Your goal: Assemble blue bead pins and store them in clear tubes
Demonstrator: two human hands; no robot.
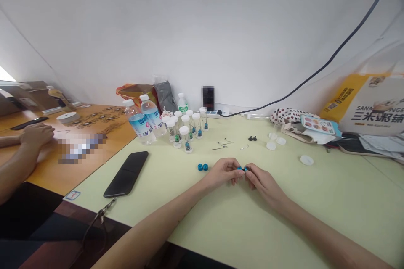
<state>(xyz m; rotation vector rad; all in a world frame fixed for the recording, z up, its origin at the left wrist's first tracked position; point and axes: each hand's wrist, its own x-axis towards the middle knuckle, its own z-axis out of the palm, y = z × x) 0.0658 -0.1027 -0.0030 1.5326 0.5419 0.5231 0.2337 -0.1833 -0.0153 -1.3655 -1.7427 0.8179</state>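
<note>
My left hand [224,171] and my right hand [261,180] meet fingertip to fingertip low over the pale green table [221,218]. Both pinch one small blue part [242,169] between them. Two loose blue beads [202,167] lie just left of my left hand. Beyond them stands a cluster of clear vials with white caps [186,128], several holding small blue or green pieces. Thin metal pins [222,145] and two small black pieces [252,138] lie farther back.
A black phone [126,173] lies at the left. Two water bottles [145,122] stand behind it. White caps [306,160] lie at the right, near a patterned pouch [292,117] and an orange bag [366,105]. Another person's hand [36,134] rests on the neighbouring wooden desk.
</note>
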